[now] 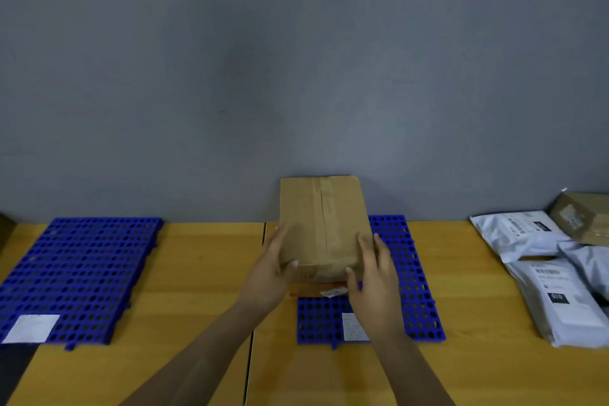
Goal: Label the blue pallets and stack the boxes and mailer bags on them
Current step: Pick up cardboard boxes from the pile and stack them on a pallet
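Head: taped cardboard box, perforated pallet

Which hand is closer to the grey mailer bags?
Right. The right hand holds the right side of the cardboard box, toward the mailer bags; the left hand holds its left side, farther away.

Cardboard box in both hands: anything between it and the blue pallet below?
Yes: a flat brown item with a white tag lies on the middle pallet right under the cardboard box that the left hand and right hand grip.

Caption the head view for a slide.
Person's left hand and right hand hold a cardboard box over the right blue pallet.
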